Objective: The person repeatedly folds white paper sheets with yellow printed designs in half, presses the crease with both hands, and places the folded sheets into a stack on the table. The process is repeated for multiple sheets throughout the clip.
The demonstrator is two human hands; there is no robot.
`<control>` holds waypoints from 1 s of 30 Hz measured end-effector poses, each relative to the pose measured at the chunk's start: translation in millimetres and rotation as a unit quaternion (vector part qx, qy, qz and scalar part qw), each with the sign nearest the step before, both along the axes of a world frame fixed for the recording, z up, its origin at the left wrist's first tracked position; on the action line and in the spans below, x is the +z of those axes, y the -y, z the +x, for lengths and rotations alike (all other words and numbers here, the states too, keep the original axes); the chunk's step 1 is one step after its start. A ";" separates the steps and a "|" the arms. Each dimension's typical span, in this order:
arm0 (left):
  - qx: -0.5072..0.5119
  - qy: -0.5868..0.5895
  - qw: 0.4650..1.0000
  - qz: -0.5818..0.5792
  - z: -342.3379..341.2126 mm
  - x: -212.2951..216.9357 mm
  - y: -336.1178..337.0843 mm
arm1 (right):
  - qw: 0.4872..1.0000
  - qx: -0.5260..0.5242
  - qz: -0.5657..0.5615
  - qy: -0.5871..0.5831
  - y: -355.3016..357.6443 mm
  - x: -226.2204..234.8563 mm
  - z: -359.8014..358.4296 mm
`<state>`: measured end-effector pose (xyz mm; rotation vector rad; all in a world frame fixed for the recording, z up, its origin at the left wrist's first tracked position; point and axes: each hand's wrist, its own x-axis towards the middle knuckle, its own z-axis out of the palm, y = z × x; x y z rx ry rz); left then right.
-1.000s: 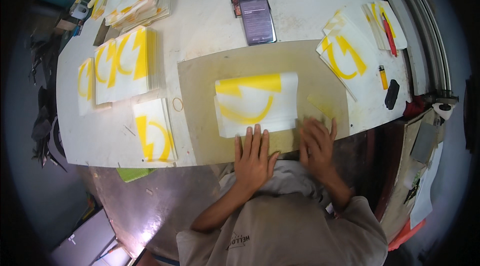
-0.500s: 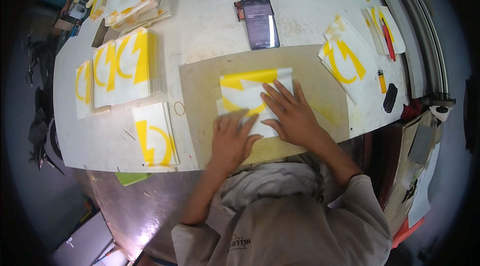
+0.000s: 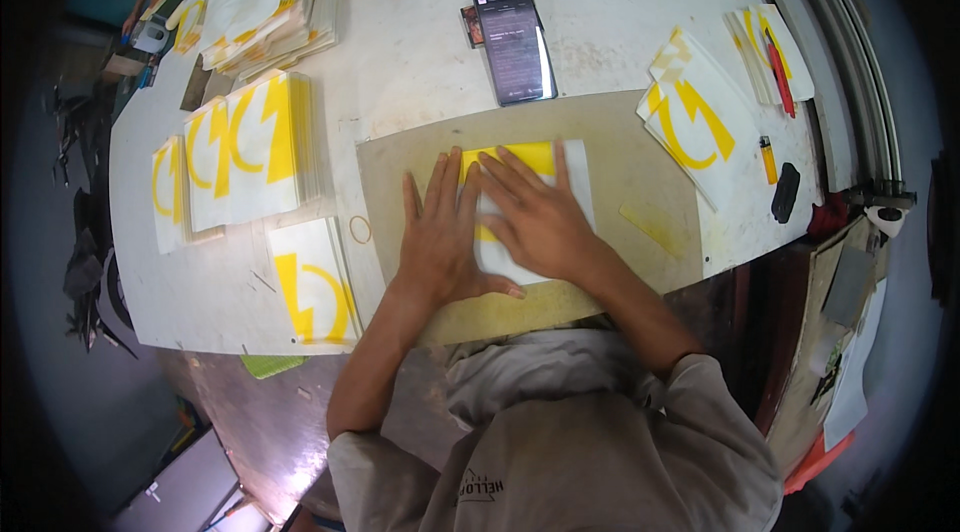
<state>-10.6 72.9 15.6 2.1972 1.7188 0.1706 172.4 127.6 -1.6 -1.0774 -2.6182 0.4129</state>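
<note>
A white sheet with yellow print [image 3: 577,172], seemingly folded, lies on a tan board [image 3: 640,152] in front of me. My left hand [image 3: 440,227] rests flat over its left side, fingers stretched away from me and thumb pointing right. Across its middle and right lies my right hand [image 3: 540,227], fingers spread and pressed down. The hands nearly touch at the fingertips. Much of the sheet is hidden beneath them; its yellow top band and white right edge show.
Stacks of yellow-printed white sheets stand at left [image 3: 265,137] and far left [image 3: 250,2]; a smaller pile [image 3: 312,277] lies nearer. A phone [image 3: 515,47] lies beyond the board. On the right are more printed sheets [image 3: 690,122], a red cutter [image 3: 780,77], a lighter [image 3: 767,162] and a black object [image 3: 785,190].
My left hand has moved up and flattened onto the left side of the sheet. My right hand has shifted slightly left. The view has tilted a little.
</note>
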 end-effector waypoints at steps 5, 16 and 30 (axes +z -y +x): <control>0.016 0.014 1.000 0.001 -2.6 1.4 2.4 | 0.993 -0.116 0.014 0.011 -19.6 1.5 67.8; 0.011 0.071 0.983 0.170 18.9 -20.1 66.8 | 0.996 0.015 -0.023 -0.083 50.8 2.8 94.2; 0.024 0.090 0.985 0.145 39.5 -18.4 79.7 | 0.998 0.022 -0.003 -0.062 71.9 -9.4 84.5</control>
